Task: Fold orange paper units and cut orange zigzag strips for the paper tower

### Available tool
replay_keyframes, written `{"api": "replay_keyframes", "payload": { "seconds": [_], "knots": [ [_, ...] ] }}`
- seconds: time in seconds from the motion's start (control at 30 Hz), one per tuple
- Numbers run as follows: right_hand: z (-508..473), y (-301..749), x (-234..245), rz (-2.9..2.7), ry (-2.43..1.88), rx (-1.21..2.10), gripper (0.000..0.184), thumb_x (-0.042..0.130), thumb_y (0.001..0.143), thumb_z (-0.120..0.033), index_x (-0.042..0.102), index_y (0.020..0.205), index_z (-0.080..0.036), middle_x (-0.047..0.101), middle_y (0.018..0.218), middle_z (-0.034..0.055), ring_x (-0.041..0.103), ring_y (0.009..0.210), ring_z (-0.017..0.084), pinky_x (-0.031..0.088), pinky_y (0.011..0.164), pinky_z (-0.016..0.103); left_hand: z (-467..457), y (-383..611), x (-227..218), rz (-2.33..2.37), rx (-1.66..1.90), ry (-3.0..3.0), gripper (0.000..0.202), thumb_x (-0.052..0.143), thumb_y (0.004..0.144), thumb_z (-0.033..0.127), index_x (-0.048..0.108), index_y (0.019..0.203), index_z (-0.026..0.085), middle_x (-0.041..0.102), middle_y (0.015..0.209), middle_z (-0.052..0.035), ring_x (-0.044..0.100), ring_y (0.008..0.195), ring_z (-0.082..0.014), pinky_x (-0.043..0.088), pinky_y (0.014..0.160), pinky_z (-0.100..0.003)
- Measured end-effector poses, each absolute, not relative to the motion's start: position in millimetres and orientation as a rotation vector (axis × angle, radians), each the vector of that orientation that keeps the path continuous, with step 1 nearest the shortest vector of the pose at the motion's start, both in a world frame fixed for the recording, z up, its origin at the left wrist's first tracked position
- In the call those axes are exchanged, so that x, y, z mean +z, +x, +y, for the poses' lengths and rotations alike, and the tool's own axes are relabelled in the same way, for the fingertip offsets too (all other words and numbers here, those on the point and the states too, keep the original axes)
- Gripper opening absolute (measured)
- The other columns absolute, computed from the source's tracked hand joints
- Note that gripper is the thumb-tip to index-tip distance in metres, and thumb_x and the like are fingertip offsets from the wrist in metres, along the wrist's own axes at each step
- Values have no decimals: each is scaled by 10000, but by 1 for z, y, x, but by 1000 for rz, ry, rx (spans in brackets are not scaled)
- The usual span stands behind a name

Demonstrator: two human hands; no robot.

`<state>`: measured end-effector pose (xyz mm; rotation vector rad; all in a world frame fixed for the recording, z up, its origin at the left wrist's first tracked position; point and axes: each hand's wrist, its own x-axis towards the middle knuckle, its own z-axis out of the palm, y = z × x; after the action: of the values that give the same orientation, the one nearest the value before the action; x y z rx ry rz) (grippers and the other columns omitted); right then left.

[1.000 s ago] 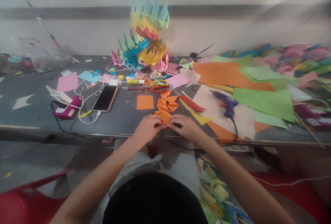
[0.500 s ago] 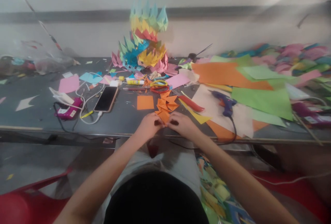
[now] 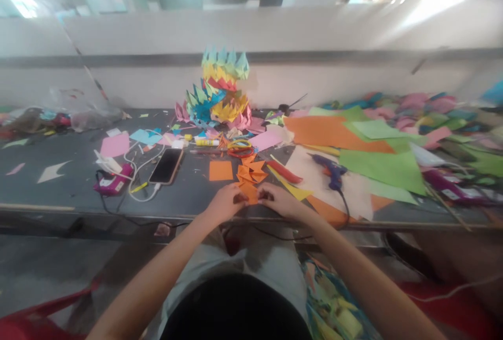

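Observation:
My left hand (image 3: 226, 203) and my right hand (image 3: 280, 201) meet at the near edge of the dark table (image 3: 58, 193). Both pinch a small folded orange paper piece (image 3: 250, 192) between their fingertips. Just beyond it lies a heap of folded orange paper triangles (image 3: 251, 169), and an orange paper square (image 3: 220, 170) sits to their left. A tall stacked model of coloured folded paper (image 3: 220, 88) stands at the back of the table against the wall.
A phone (image 3: 166, 165) on a white cable and a pink gadget (image 3: 112, 185) lie to the left. A blue glue gun (image 3: 332, 170), a red strip (image 3: 284, 171) and large orange and green sheets (image 3: 377, 164) cover the right. A glue stick (image 3: 206, 142) and rings lie behind.
The camera has tilted up, so the table and hands sit lower in the picture and the ceiling shows. My hands stay pinched on the orange piece, a little closer together.

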<state>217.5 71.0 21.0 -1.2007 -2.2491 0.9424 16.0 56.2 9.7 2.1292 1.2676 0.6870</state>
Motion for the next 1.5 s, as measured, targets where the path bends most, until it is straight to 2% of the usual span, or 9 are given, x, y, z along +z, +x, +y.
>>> {"api": "replay_keyframes", "payload": {
  "seconds": [0.13,0.3,0.4,0.5,0.6,0.73,0.87,1.1,1.5],
  "knots": [
    [70,221,20,-2217,-1170,937,32,530,742,-151,551,758,-169,583,770,21,527,657,128,430,618,257,62,8,13,1112,660,2259,226,569,778,152,611,1000,165,572,1081,-80,561,977,-164,439,861,-279],
    [63,218,9,-1953,-1194,693,93,468,797,-214,551,769,-183,588,754,28,541,680,146,434,622,270,67,3,26,1171,466,2355,168,589,744,160,637,902,194,626,904,-34,572,851,-173,444,754,-259],
    [50,208,8,-1857,-1209,652,117,476,825,-284,548,822,-191,589,756,30,549,677,147,440,613,268,62,8,30,1287,568,2273,119,566,762,189,637,857,206,636,841,-14,575,801,-169,437,717,-257],
    [39,193,10,-1886,-1243,770,191,601,750,-341,542,858,-196,605,771,26,547,632,140,447,576,262,54,18,27,1339,783,1995,141,550,777,216,613,900,188,650,828,-11,587,749,-147,447,688,-242],
    [37,180,11,-1871,-1266,838,237,646,685,-275,542,882,-195,622,790,20,568,659,143,460,594,263,46,25,25,1270,899,1766,187,558,777,247,593,946,175,661,826,-11,599,715,-133,460,663,-231],
    [43,179,14,-1879,-1247,826,157,516,743,-189,575,889,-187,642,755,15,587,666,140,455,624,260,41,20,30,1262,955,1711,220,529,811,318,605,949,165,675,851,-29,608,719,-137,462,648,-233],
    [46,184,20,-1976,-1310,763,134,490,805,-230,611,838,-184,662,756,22,579,648,140,429,619,256,46,7,32,1424,1079,1778,229,515,824,352,639,863,163,682,844,-30,592,703,-134,450,650,-236],
    [53,186,18,-2098,-1279,622,181,516,831,-249,636,716,-178,619,772,48,578,732,159,432,669,268,59,0,4,1155,856,2095,113,538,811,177,648,833,174,645,836,-25,575,790,-142,438,729,-253],
    [76,203,6,-2353,-1037,588,135,543,825,-204,661,889,-188,670,882,57,605,825,161,468,739,267,69,-1,-5,1167,748,2208,179,489,816,90,651,820,166,606,841,-32,566,773,-138,433,725,-243]
  ]
}}
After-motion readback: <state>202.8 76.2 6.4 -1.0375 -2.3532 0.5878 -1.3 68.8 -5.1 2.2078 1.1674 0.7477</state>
